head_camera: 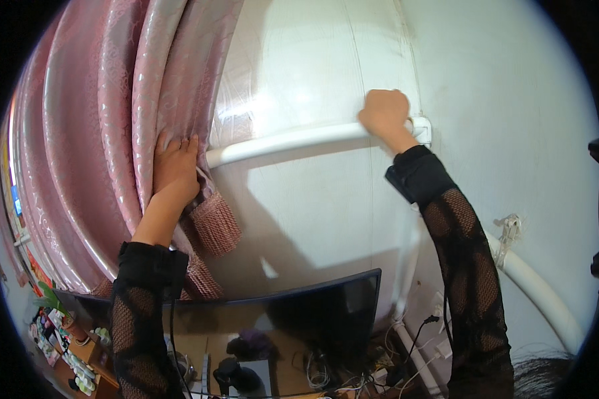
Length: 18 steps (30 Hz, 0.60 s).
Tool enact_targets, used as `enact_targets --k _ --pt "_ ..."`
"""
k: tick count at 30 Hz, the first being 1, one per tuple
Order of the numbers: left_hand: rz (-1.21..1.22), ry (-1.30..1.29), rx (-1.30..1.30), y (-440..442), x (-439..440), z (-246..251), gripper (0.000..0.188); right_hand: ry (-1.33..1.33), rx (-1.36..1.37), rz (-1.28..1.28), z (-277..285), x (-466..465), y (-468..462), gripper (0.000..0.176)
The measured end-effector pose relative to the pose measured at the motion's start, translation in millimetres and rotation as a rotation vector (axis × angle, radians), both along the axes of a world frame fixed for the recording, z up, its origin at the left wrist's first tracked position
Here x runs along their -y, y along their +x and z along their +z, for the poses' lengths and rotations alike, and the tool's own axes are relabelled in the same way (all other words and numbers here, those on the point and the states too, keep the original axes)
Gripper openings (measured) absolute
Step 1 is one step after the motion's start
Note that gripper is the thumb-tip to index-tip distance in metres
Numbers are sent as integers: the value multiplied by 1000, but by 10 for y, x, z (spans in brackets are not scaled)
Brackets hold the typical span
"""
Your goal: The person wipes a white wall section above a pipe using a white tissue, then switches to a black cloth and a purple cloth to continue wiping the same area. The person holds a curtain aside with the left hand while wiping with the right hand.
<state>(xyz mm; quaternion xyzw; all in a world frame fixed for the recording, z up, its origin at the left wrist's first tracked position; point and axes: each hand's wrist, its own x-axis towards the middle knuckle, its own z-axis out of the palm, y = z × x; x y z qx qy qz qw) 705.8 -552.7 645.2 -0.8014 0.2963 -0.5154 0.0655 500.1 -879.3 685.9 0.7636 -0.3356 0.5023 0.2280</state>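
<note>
My left hand (175, 167) grips a pink patterned curtain (80, 149) by its edge, with the fingers pointing up and the thumb hidden in the folds. A white horizontal pipe (284, 142) runs along the wall, and its left end passes behind the curtain beside this hand. My right hand (387, 114) is curled over the pipe's right end, close to the white corner fitting (422, 130). Its fingers face away from me, so whatever may be inside them is hidden. A braided fringe (215, 224) hangs at the curtain's hem, below my left hand.
A dark monitor (324, 319) stands below my arms, its screen reflecting things. Tangled cables and a black plug (431, 319) lie at the lower right. A thick white pipe (534, 284) bends along the right wall. A potted plant (50, 299) stands at the lower left.
</note>
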Motion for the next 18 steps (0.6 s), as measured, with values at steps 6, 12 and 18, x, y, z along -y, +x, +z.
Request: enact_targets --k 6,12,18 --pt "6 -5 -59 -43 11 34 68 -41 -88 461 -38 -1019 717 15" --pt "16 22 -84 -107 -41 42 68 -244 28 895 90 -1183 949 34" --pt "-26 -12 -63 -93 -23 28 75 -539 -259 816 -10 -1122 1109 28"
